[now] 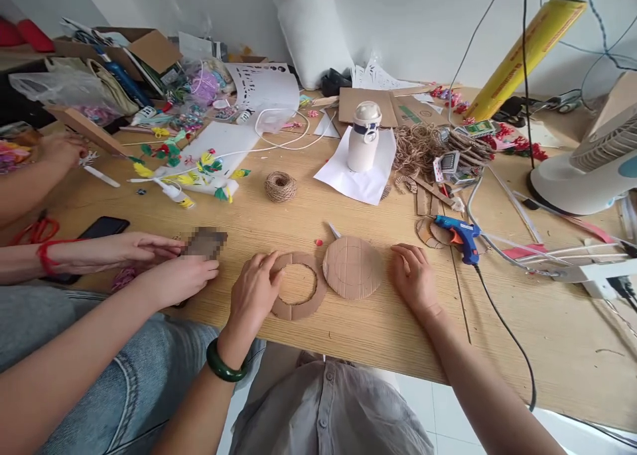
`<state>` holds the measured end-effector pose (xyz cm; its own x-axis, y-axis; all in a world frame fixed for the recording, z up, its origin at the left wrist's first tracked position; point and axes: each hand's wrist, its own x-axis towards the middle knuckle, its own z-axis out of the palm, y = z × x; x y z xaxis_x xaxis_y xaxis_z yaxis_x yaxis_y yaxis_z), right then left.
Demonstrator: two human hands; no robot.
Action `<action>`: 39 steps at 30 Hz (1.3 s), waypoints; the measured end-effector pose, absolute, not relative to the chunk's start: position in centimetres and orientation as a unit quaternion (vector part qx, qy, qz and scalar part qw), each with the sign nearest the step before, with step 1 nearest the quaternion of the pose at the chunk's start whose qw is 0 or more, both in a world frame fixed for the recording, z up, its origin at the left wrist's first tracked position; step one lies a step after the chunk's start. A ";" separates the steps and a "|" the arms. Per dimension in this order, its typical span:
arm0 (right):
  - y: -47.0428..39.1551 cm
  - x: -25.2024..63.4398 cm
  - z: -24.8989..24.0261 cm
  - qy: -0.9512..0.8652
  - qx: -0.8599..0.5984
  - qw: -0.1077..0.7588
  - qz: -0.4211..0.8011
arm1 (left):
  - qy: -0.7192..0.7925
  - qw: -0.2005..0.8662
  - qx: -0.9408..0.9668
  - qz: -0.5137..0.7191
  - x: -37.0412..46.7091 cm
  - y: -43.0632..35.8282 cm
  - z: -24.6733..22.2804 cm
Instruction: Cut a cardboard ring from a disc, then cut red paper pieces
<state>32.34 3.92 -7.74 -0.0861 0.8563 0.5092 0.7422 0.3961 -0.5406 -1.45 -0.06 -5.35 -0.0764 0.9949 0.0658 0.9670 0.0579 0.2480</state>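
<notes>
Wrinkled grey button-up shirt is closest to the lens, so work outward from the hands. Left hand has its fingers loosely bent at the left rim of a flat cardboard ring; it's touching, but I can't tell if thumb and finger actually pinch it. Right hand rests on the wooden tabletop, holding nothing, fingers relaxed and slightly curled. Just beside it, between the two hands, sits a corrugated cardboard disc (yep, with a circle drawn on it), its left edge meeting the ring.

Right of the right hand there's a blue hot glue gun. Past the left hand is a ball of twine, and beyond both hands a white lidded bottle stands upright on white paper. Left of the left hand, a neighbour's hands are around a blurred-out object.
</notes>
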 end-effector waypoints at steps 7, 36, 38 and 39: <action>3.3 32.1 -7.3 -0.710 -0.560 0.412 0.115 | 0.736 0.071 0.653 0.161 -3.2 0.8 -4.1; 8.2 35.8 -4.6 -0.418 -0.617 0.508 0.432 | 0.391 0.143 0.890 0.188 11.0 4.8 -5.5; 9.0 35.6 -4.7 -0.447 -0.642 0.478 0.400 | 0.387 0.099 0.902 0.161 11.3 4.6 -6.1; 9.2 35.4 -4.6 -0.463 -0.656 0.461 0.377 | 0.387 0.086 0.905 0.155 11.3 4.5 -6.3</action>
<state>35.42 9.18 -4.61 0.2865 0.9556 -0.0685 0.2601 -0.1464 -0.9544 11.33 4.53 -6.26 0.6519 0.7272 0.2147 0.6737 -0.6855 0.2760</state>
